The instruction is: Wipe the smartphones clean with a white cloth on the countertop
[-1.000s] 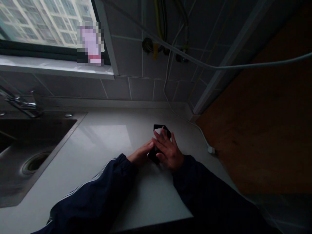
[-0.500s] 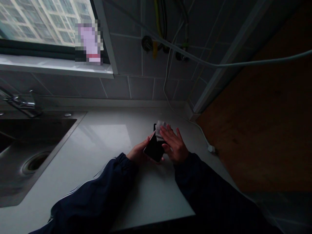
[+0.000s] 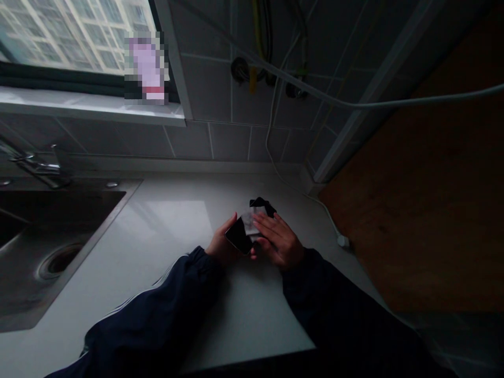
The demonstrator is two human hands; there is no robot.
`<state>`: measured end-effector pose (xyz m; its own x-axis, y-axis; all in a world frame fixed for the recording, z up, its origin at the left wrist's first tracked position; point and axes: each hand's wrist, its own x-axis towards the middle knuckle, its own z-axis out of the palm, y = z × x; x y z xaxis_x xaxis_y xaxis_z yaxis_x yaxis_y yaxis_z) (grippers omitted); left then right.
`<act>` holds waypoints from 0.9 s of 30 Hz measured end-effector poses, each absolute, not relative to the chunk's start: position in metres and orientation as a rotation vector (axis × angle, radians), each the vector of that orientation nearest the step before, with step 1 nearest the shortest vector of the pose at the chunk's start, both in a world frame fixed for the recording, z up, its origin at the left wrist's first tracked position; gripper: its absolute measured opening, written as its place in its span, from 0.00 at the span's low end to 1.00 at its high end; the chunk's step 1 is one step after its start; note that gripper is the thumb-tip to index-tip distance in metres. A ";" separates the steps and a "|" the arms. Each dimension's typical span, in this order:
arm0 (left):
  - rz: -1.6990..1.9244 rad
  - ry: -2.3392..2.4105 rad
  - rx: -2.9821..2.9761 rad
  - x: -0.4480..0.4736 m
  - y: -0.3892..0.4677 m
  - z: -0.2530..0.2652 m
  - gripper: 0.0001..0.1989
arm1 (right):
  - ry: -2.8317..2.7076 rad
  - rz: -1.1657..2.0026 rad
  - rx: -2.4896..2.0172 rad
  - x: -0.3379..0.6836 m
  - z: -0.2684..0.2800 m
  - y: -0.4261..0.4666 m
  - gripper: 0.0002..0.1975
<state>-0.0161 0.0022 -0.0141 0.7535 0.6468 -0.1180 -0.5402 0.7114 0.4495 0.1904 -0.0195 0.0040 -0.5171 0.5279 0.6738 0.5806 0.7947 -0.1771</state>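
The right hand's fingers (image 3: 269, 222) were stretched nearly straight and lay flat on a pale cloth (image 3: 248, 222), not curled round it; the thumb was set apart. The right hand (image 3: 282, 245) tilted over the phone (image 3: 238, 236), whose dark face showed beyond the cloth's left edge. The left hand (image 3: 221, 244) was closed on the phone, thumb along its left side, fingertips showing at its lower edge. The phone was between the two hands, slanted, above the counter (image 3: 244, 325). A black item (image 3: 261, 202) showed just beyond the cloth; what it was could not be told. Dark sleeves (image 3: 165, 310) covered both arms. Farther right, a white plug (image 3: 343, 241) lay on the counter by a brown panel (image 3: 433, 210). To the left were the sink (image 3: 84, 250) and tap (image 3: 44, 168), with a window (image 3: 59, 37) above.
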 end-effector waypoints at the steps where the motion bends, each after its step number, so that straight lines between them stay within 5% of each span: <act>1: 0.657 0.283 0.415 -0.016 0.002 -0.015 0.35 | -2.199 -0.088 -0.828 0.191 0.005 -0.019 0.21; 10: 0.579 0.252 0.417 -0.016 0.002 -0.023 0.33 | -2.214 -0.075 -0.764 0.193 0.008 -0.015 0.08; 27: 0.621 0.257 0.354 -0.021 0.006 -0.016 0.29 | -2.184 0.098 -0.698 0.192 0.010 -0.021 0.10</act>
